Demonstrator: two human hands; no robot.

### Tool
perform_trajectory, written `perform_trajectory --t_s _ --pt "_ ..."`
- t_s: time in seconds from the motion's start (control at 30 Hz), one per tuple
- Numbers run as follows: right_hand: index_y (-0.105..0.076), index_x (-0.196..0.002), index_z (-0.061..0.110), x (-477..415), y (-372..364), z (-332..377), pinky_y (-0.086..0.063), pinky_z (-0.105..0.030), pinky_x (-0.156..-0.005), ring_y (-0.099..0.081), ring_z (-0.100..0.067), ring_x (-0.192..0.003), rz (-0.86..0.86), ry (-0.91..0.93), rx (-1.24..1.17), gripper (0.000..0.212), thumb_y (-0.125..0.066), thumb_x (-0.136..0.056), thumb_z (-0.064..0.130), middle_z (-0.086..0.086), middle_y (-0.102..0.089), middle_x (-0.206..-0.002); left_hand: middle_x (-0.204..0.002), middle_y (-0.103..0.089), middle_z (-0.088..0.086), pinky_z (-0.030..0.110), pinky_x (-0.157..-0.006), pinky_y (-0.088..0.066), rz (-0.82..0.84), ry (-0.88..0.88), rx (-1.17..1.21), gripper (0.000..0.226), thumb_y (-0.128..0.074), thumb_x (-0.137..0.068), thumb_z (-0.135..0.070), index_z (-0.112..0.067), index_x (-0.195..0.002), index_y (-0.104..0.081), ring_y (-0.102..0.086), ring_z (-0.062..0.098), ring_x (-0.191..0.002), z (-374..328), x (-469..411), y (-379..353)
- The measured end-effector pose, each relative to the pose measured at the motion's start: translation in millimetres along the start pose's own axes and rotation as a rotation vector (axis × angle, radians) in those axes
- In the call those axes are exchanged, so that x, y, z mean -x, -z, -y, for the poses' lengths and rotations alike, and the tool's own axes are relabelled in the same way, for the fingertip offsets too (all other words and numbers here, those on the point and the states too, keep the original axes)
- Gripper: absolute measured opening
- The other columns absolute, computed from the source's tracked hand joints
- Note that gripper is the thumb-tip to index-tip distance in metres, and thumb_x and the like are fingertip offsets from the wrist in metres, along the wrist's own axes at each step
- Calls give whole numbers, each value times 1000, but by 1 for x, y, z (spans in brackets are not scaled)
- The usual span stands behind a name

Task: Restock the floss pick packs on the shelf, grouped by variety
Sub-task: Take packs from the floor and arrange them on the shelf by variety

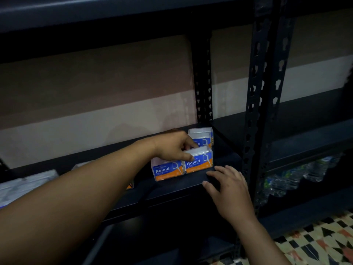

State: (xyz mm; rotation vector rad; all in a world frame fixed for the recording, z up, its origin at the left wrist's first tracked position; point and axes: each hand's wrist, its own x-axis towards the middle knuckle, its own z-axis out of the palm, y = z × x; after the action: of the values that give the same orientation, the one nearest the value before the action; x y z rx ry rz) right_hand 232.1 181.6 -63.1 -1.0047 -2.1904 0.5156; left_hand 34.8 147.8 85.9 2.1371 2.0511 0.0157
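Note:
Several clear floss pick packs with blue and orange "Round" labels stand at the right end of a dark shelf [172,190]. My left hand [172,145] reaches across and pinches the top of the front right pack [199,161]. Another pack [167,170] stands touching it on the left. Two more packs [202,135] sit behind, toward the wall. My right hand [227,190] rests flat with fingers spread on the shelf's front edge, holding nothing, just right of the packs. My left forearm hides part of the shelf.
Pale packs [24,183] lie on the shelf's left end, and an orange corner [129,186] peeks from under my forearm. A perforated black upright [267,92] stands right of the packs. Plastic water bottles [298,176] fill the neighbouring lower shelf. Patterned tile floor [315,243] shows at bottom right.

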Motion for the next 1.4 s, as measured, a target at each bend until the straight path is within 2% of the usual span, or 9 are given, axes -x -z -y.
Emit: perform_trajectory --t_s 0.2,0.3,0.4,0.53,0.67,0.93,1.2,1.3,1.4 --pt "-70 -115 27 0 -2 -1 -28 -45 -114 -40 -22 -133 -33 9 5 35 -64 -86 45 4 -60 -131 -103 -71 -8 14 -78 -44 -188 96 89 41 -67 -89 -42 -25 -127 -66 -64 7 -95 13 -9 20" --pt "-70 -114 26 0 -3 -2 -29 -46 -113 -42 -22 -132 -37 7 8 34 -68 -84 43 4 -60 -130 -106 -72 -8 20 -85 -46 -227 112 109 34 -65 -91 -38 -25 -121 -70 -64 7 -97 17 -19 26" --pt "-70 -113 28 -1 -4 -4 -30 -46 -112 -43 -22 -130 -50 14 16 35 -68 -83 46 6 -61 -128 -108 -72 -5 23 -88 -47 -195 107 74 32 -63 -92 -34 -24 -123 -69 -64 9 -97 20 -35 23" --pt "-68 -115 31 -1 -3 -6 -27 -42 -114 -42 -18 -132 -41 18 12 40 -61 -83 53 10 -59 -130 -116 -66 4 20 -85 -40 -120 132 -18 47 -64 -93 -36 -19 -136 -59 -61 18 -107 28 -57 9" --pt "-67 -118 32 -1 -3 -7 -25 -41 -115 -39 -15 -134 -40 25 7 40 -61 -85 54 12 -57 -132 -124 -65 10 18 -84 -36 -146 113 -47 43 -64 -93 -34 -12 -130 -64 -59 21 -110 33 -64 2" --pt "-69 -114 32 -2 -4 -8 -29 -41 -112 -42 -15 -130 -54 39 23 39 -62 -83 54 12 -60 -128 -124 -64 9 15 -83 -34 -175 116 1 44 -63 -95 -35 -12 -132 -63 -58 19 -111 36 -59 -4" --pt "-70 -114 31 -1 -3 -7 -30 -43 -112 -43 -17 -130 -61 27 8 39 -64 -82 53 10 -61 -128 -123 -65 4 18 -85 -35 -138 114 -14 40 -64 -94 -36 -15 -128 -66 -53 9 -98 32 -49 0" --pt "-69 -115 31 -1 -4 -7 -29 -43 -113 -42 -16 -132 -57 23 9 38 -67 -83 51 10 -60 -129 -119 -68 0 20 -86 -40 -124 114 -21 38 -65 -92 -36 -16 -124 -69 -54 6 -95 31 -45 2" --pt "-69 -115 29 0 -4 -6 -30 -44 -113 -42 -17 -132 -56 18 10 37 -68 -83 49 9 -60 -129 -119 -70 -5 28 -95 -48 -105 128 9 36 -68 -90 -37 -19 -121 -71 -63 9 -103 31 -40 3"
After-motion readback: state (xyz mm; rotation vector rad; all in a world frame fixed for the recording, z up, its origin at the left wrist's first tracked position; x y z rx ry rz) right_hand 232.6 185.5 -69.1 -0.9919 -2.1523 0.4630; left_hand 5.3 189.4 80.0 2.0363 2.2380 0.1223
